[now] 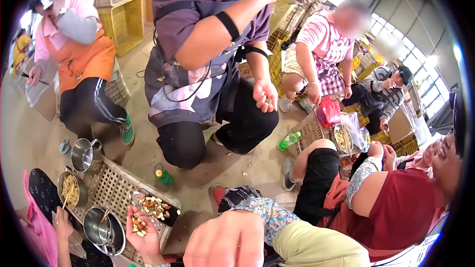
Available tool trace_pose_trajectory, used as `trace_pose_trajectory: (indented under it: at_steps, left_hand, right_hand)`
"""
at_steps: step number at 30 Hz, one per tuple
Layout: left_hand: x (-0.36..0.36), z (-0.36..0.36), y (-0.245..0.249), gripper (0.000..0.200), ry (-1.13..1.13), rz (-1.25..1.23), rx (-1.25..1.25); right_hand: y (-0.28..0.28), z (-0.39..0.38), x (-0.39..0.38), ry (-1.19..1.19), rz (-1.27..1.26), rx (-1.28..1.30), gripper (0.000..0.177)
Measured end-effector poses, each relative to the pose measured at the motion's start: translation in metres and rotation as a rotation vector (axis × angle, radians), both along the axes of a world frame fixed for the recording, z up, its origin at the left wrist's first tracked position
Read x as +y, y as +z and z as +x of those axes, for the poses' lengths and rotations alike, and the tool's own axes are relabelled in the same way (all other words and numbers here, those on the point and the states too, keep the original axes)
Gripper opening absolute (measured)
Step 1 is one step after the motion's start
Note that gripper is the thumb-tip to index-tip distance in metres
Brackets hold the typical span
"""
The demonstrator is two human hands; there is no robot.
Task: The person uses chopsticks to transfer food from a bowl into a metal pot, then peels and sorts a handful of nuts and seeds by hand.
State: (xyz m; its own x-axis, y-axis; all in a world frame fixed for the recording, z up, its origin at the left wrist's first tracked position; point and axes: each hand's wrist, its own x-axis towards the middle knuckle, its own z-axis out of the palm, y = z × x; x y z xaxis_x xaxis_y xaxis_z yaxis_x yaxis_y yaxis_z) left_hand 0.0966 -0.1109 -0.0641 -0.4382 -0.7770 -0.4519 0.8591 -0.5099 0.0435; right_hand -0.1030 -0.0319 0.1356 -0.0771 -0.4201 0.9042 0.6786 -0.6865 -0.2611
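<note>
My left hand (141, 227) is held palm up at the bottom left of centre, cupping several brown and pale nuts (138, 226). It hovers just in front of a black tray (170, 216) that holds more of these nuts and lies on an upturned plastic crate (116, 185). My right hand (225, 241) is raised very close to the camera at the bottom centre. It is large and blurred with its fingers curled, and anything inside it is hidden.
On the crate stand two steel bowls (105, 230), a pot of noodles (71, 190), a steel mug (83, 154) and a green bottle (164, 176). A person in purple (198, 44) squats opposite with nuts in one hand. Other people sit at the left and right. Yellow crates (121, 20) are stacked behind.
</note>
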Motion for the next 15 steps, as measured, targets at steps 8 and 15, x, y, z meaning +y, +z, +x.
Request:
trace_pose_trajectory:
  at_steps: [8,15]
  left_hand:
    - [-0.003,-0.005,-0.003,0.028,0.0,0.033,0.022]
    - [-0.005,-0.008,0.0,0.028,-0.002,0.007,0.062]
  right_hand:
    - [0.002,-0.011,0.002,-0.01,-0.047,0.052,0.014]
    - [0.007,-0.016,-0.002,-0.017,-0.07,0.041,0.015]
